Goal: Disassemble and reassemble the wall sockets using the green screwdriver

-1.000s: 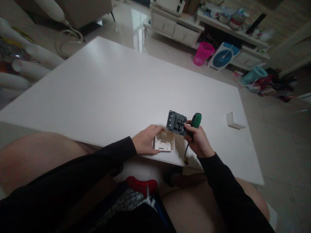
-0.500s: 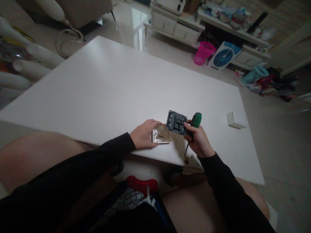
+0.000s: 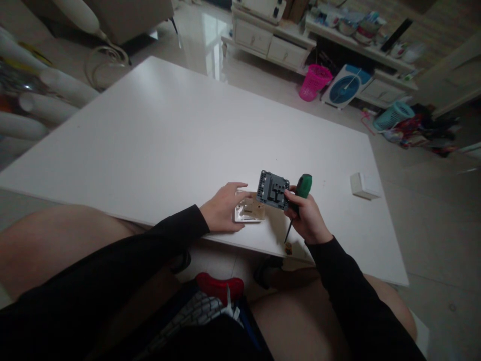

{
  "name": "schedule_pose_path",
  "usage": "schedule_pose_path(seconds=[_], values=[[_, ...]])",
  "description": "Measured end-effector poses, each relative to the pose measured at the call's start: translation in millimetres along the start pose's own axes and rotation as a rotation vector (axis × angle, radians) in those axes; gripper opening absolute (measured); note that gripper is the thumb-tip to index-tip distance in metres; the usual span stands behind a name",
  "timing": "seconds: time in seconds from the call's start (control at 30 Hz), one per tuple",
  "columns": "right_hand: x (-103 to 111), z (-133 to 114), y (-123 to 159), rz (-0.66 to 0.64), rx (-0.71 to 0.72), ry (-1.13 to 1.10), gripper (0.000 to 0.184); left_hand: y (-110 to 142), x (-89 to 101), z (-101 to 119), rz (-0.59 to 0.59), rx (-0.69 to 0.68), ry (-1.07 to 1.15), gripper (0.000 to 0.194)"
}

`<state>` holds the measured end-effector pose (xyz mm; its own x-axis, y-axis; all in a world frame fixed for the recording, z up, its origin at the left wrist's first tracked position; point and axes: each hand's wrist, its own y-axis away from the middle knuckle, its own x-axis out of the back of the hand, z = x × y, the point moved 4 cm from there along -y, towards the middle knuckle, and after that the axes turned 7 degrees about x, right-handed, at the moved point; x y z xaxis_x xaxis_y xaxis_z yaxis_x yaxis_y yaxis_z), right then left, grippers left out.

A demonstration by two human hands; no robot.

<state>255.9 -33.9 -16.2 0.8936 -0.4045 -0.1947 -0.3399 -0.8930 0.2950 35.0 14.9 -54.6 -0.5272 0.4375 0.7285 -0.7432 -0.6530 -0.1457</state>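
Note:
My right hand [image 3: 308, 215] grips a square dark grey plastic switch frame [image 3: 273, 189], its ribbed side with black inner parts facing me. The same hand holds a screwdriver [image 3: 303, 185] with a green and black handle, its thin shaft pointing down towards the table edge. Low on the table lies a shallow white square box [image 3: 249, 211], open side up, partly in shadow. My left hand [image 3: 222, 208] is around the box's left side, fingers apart and stretched out, thumb by its near edge. A small yellowish and dark piece [image 3: 288, 248] lies by the screwdriver tip.
A white block-shaped box [image 3: 364, 186] stands near the right edge of the white table [image 3: 195, 125]. Beyond the table are a pink basket [image 3: 314, 81], a blue and white fan [image 3: 344, 87] and a low white cabinet [image 3: 270, 42]. My knees are under the near edge.
My left fingers have loosened and spread, and the white box has settled flatter, slightly lower. The right hand, with the switch frame and screwdriver, has hardly moved.

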Motion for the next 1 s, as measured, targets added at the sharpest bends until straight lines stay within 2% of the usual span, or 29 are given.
schedule_pose_path(seconds=[0.17,0.3,0.67,1.0], values=[[-0.2,1.4,-1.0,0.000,-0.004,0.006,0.044,-4.0,-13.8,12.8,-0.104,-0.116,-0.132,0.032],[0.5,2.5,-2.2,0.000,-0.005,0.005,0.044,-7.7,-21.8,18.5,-0.146,-0.117,-0.187,0.017],[-1.8,2.3,-0.4,0.001,-0.016,0.008,0.046,-10.1,-26.5,19.2,-0.175,-0.084,-0.271,0.029],[-0.9,3.3,-0.4,-0.003,-0.021,0.010,0.047,-12.5,-25.9,19.2,-0.175,-0.075,-0.294,0.021]])
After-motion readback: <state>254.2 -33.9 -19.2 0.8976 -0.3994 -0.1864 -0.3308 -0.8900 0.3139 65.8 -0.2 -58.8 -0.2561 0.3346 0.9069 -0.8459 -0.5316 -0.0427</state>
